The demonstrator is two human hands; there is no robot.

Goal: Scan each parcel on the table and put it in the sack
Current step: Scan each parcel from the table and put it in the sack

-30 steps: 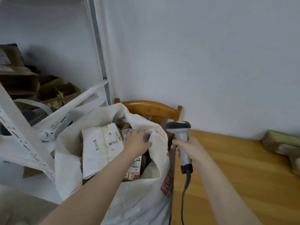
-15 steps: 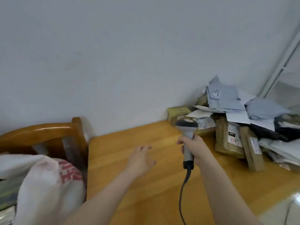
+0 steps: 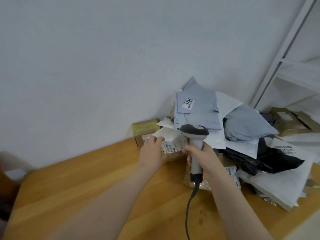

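A heap of parcels (image 3: pixel 240 129), grey, white and black mailer bags and brown boxes, lies at the far right of the wooden table (image 3: pixel 97 184) against the wall. My left hand (image 3: pixel 152 151) rests on a brown box with a white label (image 3: pixel 173 147) at the heap's left edge, fingers laid over its top. My right hand (image 3: pixel 202 156) grips the handle of a grey corded barcode scanner (image 3: pixel 194 135), its head just right of that label. The sack is out of view.
A green-topped carton (image 3: pixel 144 129) stands against the wall behind the labelled box. A white metal shelf frame (image 3: pixel 284 54) with more boxes rises at the right. A blurred chair back (image 3: pixel 7 174) shows at the left edge. The scanner cable (image 3: pixel 188 210) trails toward me.
My view has swung right from the sack to the parcel heap. My left hand left the sack, crossed the table and landed on the labelled box. The scanner moved with my right hand to the heap.
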